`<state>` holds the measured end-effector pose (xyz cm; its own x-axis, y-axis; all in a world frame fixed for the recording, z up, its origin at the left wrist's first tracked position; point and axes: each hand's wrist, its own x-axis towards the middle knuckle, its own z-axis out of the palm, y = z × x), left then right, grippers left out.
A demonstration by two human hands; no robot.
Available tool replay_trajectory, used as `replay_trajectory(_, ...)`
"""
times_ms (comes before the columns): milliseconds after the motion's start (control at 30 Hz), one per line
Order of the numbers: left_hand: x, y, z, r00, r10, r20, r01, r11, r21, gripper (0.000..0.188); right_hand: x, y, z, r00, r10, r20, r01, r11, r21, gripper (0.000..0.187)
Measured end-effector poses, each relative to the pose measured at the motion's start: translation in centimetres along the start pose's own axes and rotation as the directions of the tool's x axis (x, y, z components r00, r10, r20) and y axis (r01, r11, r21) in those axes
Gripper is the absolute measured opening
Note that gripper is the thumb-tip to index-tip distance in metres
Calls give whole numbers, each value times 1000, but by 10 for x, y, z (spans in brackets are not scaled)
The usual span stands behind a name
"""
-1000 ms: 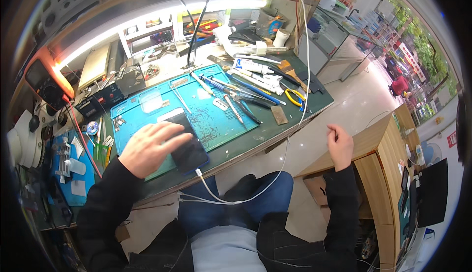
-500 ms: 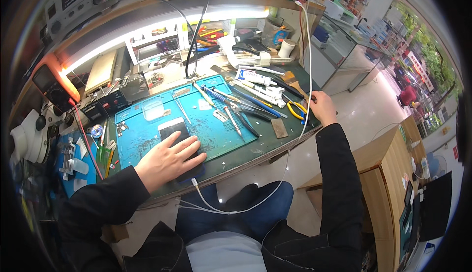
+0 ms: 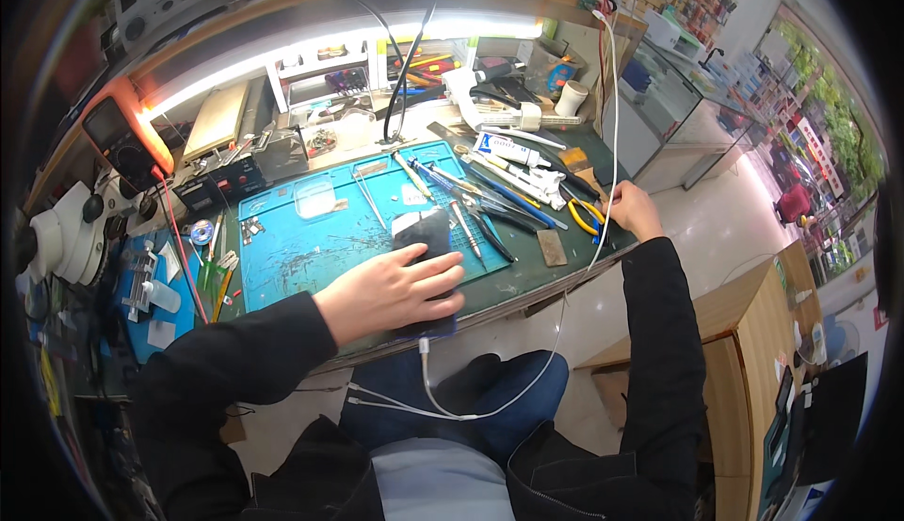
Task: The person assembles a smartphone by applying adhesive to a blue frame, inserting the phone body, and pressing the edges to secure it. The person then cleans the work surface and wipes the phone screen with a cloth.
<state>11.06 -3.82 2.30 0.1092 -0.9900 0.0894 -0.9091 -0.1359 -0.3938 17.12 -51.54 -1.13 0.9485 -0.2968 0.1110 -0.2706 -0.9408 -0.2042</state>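
Observation:
A dark phone [image 3: 421,232] lies along the front part of the blue work mat [image 3: 297,257]. My left hand [image 3: 395,290] reaches across it from the left, fingers over its face and its near part covered. A white charging cable [image 3: 508,411] is plugged into the phone's near end, hangs over my lap and rises past my right hand. At the bench's right front edge, my right hand [image 3: 637,212] is closed in a pinch beside the cable and the yellow-and-black pliers [image 3: 586,219]. What the fingertips hold is hidden.
Tweezers, screwdrivers and a white glue tube [image 3: 508,149] crowd the mat's right side. An orange multimeter [image 3: 127,139] and a white microscope [image 3: 66,238] stand at the left. A hot-glue gun [image 3: 466,97] lies behind. Spare cable plugs [image 3: 358,394] dangle below the bench edge.
My left hand and the phone have slid right across the mat, with the plugged cable following. The right hand stays at about the same spot on the bench; the whole view has shifted slightly.

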Motion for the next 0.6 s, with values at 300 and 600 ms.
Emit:
replay_trajectory(300,28,21,22,993,-116,6,116,993,-20,47,-4,53,-3,993,-54,102,16,940,341,24)
replay_trajectory(600,-6,-26,30,904,-411,-118,400,910,-108,38,-23,67,-48,901,261,-346,65,708,703,25)
